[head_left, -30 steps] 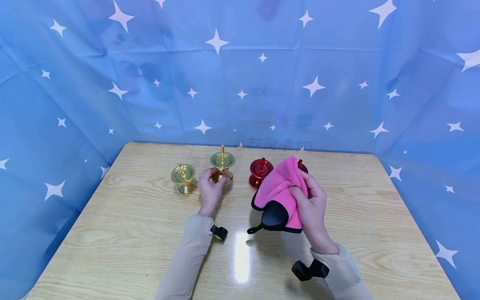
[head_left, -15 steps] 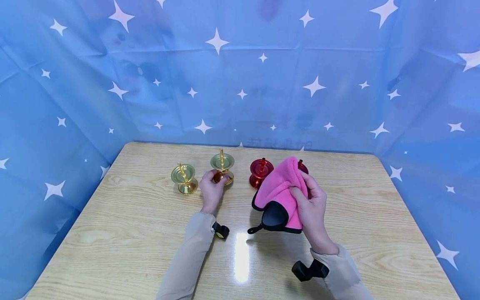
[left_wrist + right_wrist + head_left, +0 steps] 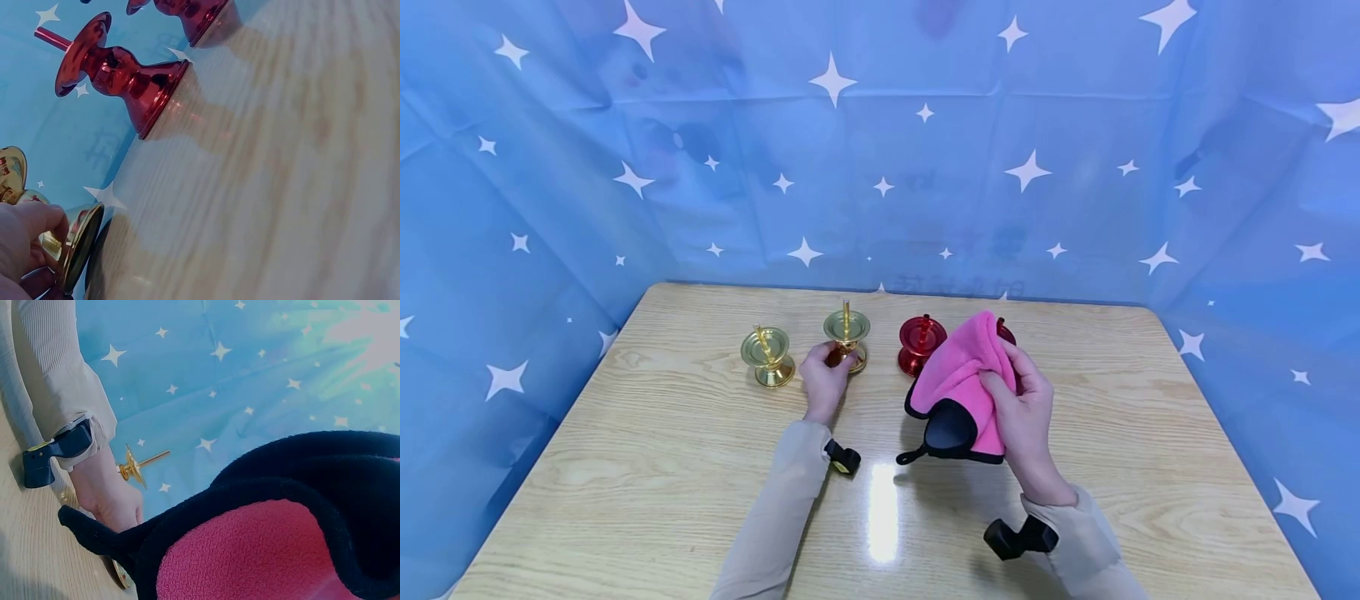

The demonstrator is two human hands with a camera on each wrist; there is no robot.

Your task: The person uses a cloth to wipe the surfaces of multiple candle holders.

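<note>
My left hand (image 3: 826,379) grips the lower stem and base of a gold candle holder (image 3: 847,325), which has a shallow dish and a thin upright tube. In the left wrist view, the base rim (image 3: 81,244) of this holder is close over the wooden surface. My right hand (image 3: 1024,408) pinches a bunched pink cloth (image 3: 962,367) with black edging, a dark corner patch and a hanging loop. Another gold candle holder (image 3: 766,354) stands to the left. A red candle holder (image 3: 919,337) stands beside the cloth, and a second red one (image 3: 1006,332) is mostly hidden behind it.
The wooden table (image 3: 662,467) carries all the holders near its far side. A blue curtain (image 3: 880,150) with white stars hangs behind and at both sides. Each wrist wears a black camera strap; the one at the right wrist (image 3: 1021,540) sits over the sleeve.
The gripped gold candle holder has come down slightly and its tube has changed lean, my left hand shifting a little to the right with it. My right hand and the cloth stay nearly still.
</note>
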